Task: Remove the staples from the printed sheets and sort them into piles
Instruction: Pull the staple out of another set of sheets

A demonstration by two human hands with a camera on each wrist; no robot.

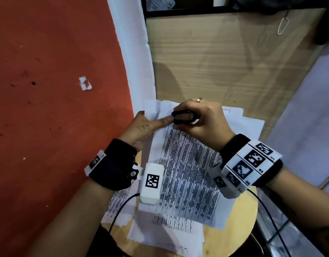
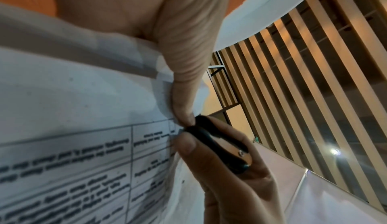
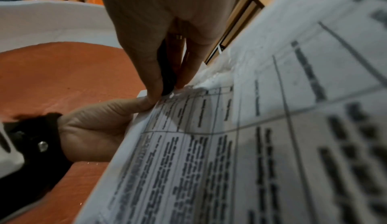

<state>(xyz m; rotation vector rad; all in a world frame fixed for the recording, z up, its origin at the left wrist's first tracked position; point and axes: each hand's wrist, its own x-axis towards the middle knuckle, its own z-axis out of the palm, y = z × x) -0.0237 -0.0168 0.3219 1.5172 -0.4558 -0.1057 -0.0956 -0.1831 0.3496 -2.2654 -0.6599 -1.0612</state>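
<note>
Right hand (image 1: 200,123) up at centre frame in the head view, fingers and thumb curled tight round a black staple remover (image 1: 185,117), its nose driven into the top corner of the printed sheets (image 1: 187,175). The left hand (image 1: 141,128) comes in from the left, thumb stretched flat along that same corner, tip just touching the remover's nose, and the other fingers look to be tucked under the paper, so it is pinching the corner to brace it. The left wrist view shows the contact best: thumb (image 2: 184,85) bearing on the sheet's edge, remover (image 2: 220,146) wedged right beside it. The staple itself? Too small to make out (hidden under the tool, most likely). The sheets lie over a loose spread of more printed pages across the round wooden tabletop (image 1: 241,214) in the lower half of the frame, the worked corner lifted a little. This paper will be light, limp and quick to tear, and the right wrist view already shows a crumpled, ragged edge (image 3: 211,78) near the tool. Best hold is close beside the staple, thumb on top, so the pull goes into the metal and not the sheet. Both wrists sit low and angled inward, the hands meeting at the one corner. A torn paper scrap (image 1: 85,83) lies on the red floor, upper left.
</note>
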